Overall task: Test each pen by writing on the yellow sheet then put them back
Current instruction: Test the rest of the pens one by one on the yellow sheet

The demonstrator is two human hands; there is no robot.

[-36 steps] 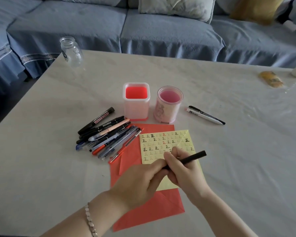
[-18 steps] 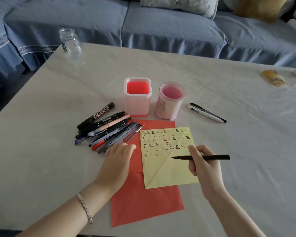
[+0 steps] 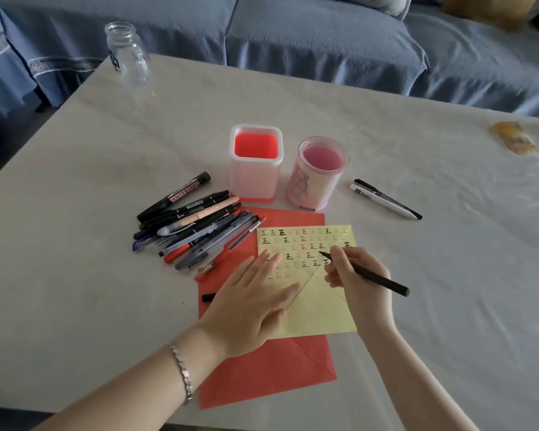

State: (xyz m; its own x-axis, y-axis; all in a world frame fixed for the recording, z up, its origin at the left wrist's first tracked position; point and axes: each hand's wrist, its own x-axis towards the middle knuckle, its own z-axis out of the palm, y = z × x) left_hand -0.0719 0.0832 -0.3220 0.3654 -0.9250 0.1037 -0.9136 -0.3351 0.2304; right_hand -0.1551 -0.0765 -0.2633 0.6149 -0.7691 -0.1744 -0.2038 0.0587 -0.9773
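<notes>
The yellow sheet [image 3: 319, 312], covered in rows of small written marks, lies on a red envelope [image 3: 262, 371]. My right hand [image 3: 360, 286] grips a thin black pen [image 3: 377, 279] with its tip down on the sheet among the marks. Flat on the sheet's left part rests my left hand [image 3: 252, 303], fingers spread. A black cap [image 3: 209, 297] lies just left of that hand. A pile of several pens and markers [image 3: 193, 228] sits left of the sheet. Behind stand a square pink holder [image 3: 255, 164] and a round pink holder [image 3: 321, 174], both showing no pens.
A white and black pen [image 3: 386, 199] lies alone to the right of the round holder. A glass jar [image 3: 128, 54] stands at the table's far left corner. A yellow wrapped item [image 3: 514, 141] is at the far right. A blue sofa [image 3: 293, 35] runs behind the table.
The hands came apart after uncapping the pen. My left hand moved from the pen pile onto the sheet. My right hand turned the pen and brought its tip down onto the sheet.
</notes>
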